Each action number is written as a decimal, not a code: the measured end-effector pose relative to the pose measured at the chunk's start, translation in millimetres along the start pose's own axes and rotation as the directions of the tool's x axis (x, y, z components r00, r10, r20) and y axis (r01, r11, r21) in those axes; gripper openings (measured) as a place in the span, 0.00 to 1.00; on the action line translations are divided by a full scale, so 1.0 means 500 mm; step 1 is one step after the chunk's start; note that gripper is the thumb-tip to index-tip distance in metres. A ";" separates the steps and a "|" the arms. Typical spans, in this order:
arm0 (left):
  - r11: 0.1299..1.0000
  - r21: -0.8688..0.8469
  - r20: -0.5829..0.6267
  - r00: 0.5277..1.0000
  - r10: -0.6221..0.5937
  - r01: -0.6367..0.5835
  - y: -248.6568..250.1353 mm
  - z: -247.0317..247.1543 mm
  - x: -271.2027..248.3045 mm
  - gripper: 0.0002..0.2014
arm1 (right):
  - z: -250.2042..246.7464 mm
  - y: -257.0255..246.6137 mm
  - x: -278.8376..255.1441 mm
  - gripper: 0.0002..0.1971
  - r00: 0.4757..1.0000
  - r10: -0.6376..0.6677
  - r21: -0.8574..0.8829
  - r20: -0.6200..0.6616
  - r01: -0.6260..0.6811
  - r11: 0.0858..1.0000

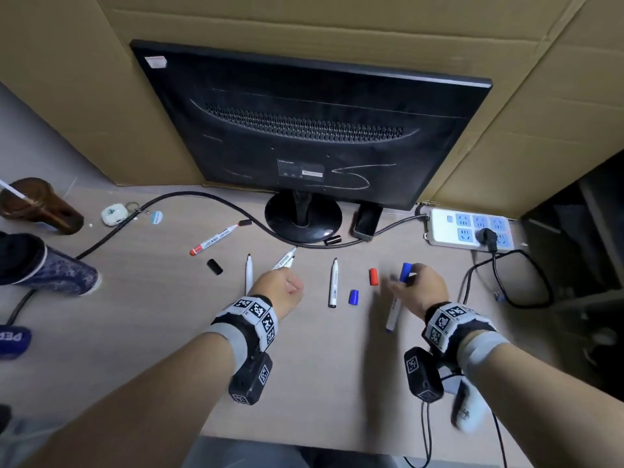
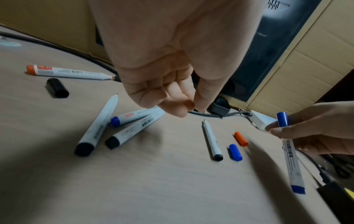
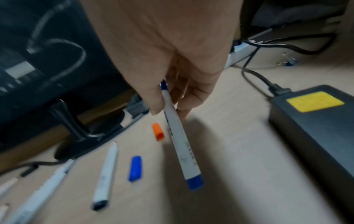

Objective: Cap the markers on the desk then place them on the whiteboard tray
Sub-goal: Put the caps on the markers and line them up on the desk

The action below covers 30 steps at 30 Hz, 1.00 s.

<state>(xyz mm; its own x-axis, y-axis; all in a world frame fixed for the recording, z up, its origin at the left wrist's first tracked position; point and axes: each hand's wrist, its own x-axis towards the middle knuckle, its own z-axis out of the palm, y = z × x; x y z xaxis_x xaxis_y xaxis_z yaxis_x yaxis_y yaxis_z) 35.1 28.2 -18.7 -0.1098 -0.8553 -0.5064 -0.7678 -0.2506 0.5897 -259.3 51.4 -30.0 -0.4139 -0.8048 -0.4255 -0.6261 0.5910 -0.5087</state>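
Note:
My right hand (image 1: pixel 401 282) grips a white marker (image 1: pixel 394 309) with a blue cap (image 2: pixel 282 119) on its tip, held tilted above the desk (image 1: pixel 304 366). My left hand (image 1: pixel 287 282) hovers curled, thumb against forefinger (image 2: pixel 191 106), with nothing seen in it. Under it lie two uncapped markers (image 2: pixel 134 122). On the desk lie an uncapped black marker (image 1: pixel 333 282), another (image 1: pixel 249 273), a red-ended marker (image 1: pixel 216 238), a loose blue cap (image 1: pixel 353 297), a red cap (image 1: pixel 373 276) and a black cap (image 1: pixel 214 267). The whiteboard tray is not in view.
A black monitor (image 1: pixel 310 130) on a round base (image 1: pixel 303 217) stands at the back against cardboard. A black cable (image 1: pixel 189 197) crosses the desk, with another black cap (image 1: pixel 332 240) beside it. A power strip (image 1: pixel 469 228) and a black power adapter (image 3: pixel 314 121) sit on the right.

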 end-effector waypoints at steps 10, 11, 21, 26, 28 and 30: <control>1.000 -0.004 0.049 0.999 -0.019 0.019 -0.025 0.057 0.022 0.08 | 0.049 0.052 0.024 0.17 0.994 0.010 0.020 -0.109 -0.008 1.000; 1.000 -0.006 0.040 0.999 -0.015 0.015 -0.023 0.055 0.022 0.08 | 0.052 0.041 0.023 0.15 0.991 -0.013 0.020 -0.134 0.016 1.000; 0.992 -0.040 -0.001 0.993 -0.122 0.122 -0.090 -0.034 0.011 0.18 | 0.160 -0.149 0.012 0.19 0.988 -0.091 -0.108 0.122 0.104 0.989; 0.981 -0.058 -0.025 0.982 -0.189 0.188 -0.147 -0.095 -0.001 0.18 | 0.198 -0.174 0.008 0.25 0.990 -0.066 -0.274 0.124 0.098 0.957; 0.977 -0.044 -0.058 0.976 -0.209 0.207 -0.163 -0.111 0.003 0.19 | 0.198 -0.179 0.004 0.24 0.987 -0.048 -0.299 0.155 0.093 0.950; 0.976 -0.034 -0.076 0.973 -0.217 0.215 -0.172 -0.125 0.013 0.15 | 0.200 -0.183 0.005 0.18 0.980 -0.026 -0.267 0.198 0.080 0.960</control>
<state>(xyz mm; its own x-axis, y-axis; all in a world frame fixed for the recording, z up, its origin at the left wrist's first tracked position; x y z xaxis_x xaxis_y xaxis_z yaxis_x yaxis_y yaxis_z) 139.8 16.0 -33.5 0.1074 -0.8126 -0.5728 -0.7517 -0.4434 0.4881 -136.8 0.9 -59.0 -0.2587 -0.7931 -0.5515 -0.8107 0.4886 -0.3224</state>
